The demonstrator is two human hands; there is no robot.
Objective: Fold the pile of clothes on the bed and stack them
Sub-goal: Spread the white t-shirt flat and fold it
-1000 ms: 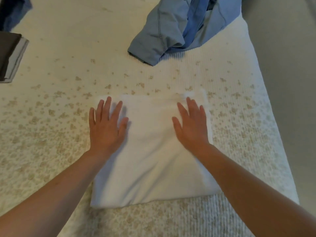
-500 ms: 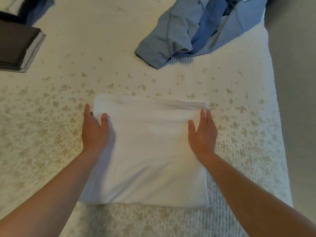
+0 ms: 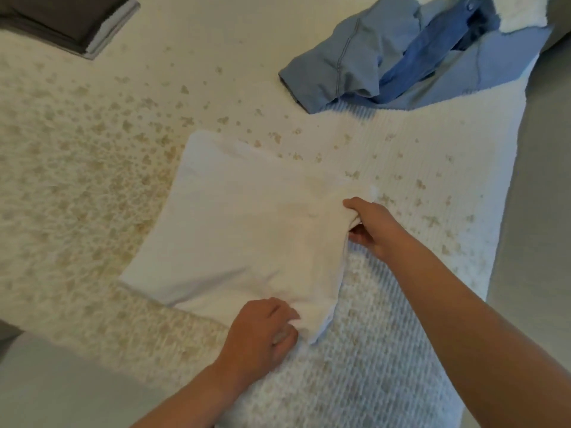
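Grip, right hand (image 3: 369,225): fingers curled round the right edge of the folded white garment (image 3: 244,230), bunching the cloth there; edge looks slightly raised.
Grip, left hand (image 3: 262,330): pinches the garment's near right corner, thumb on top.
Head view, garment position: lies on the patterned bedspread (image 3: 77,186), centre of frame, mostly flat; only the held side appears lifted.
Key relation: both hands sit along one edge, the right one. The bulk of the garment extends away from them to the left.
Long axis: roughly from near-left to far-right, skewed to the bed edge.
Nearer hand: left holds the near end of the edge, right the far end.
Stack (image 3: 66,21): dark folded items, far left, well apart from the garment.
Unfolded pile (image 3: 398,61): blue clothes, far right.
Judgement: next move likely carries the held edge leftward across the garment, or lifts it toward the stack.
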